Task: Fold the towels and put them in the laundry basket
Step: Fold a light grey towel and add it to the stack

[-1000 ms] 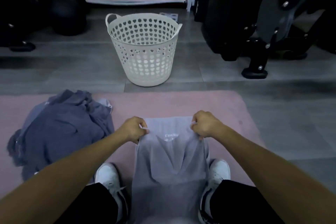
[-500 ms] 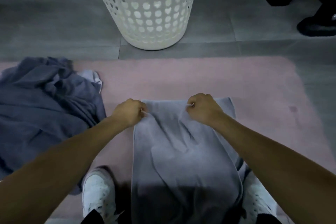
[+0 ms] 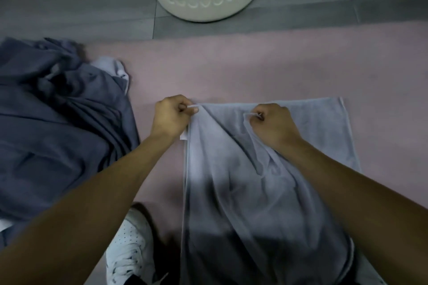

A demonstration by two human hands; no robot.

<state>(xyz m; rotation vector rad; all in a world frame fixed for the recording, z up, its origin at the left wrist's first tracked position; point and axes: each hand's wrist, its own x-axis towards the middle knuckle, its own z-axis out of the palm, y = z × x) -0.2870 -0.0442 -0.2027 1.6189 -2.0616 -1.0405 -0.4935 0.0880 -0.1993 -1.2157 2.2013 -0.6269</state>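
The person has a light grey towel [image 3: 266,192] on the pink rug [image 3: 231,65], its long axis running from 12 o'clock down to 6 o'clock, where it drapes toward the lap between the shoes. The left hand [image 3: 172,118] pinches the far left corner, fingers closed tight on the hem; the right hand [image 3: 271,124] grips a raised top layer nearer the middle, fingers likewise closed on cloth. Beyond the right hand, at about 3 o'clock, a lower layer lies flat with its far right corner uncovered. The likely need is to carry the held edge out toward that corner so the layers match. The basket [image 3: 201,7] stands at 12 o'clock on the floor, just past the rug; the dark pile [image 3: 58,134] waits at 9 o'clock
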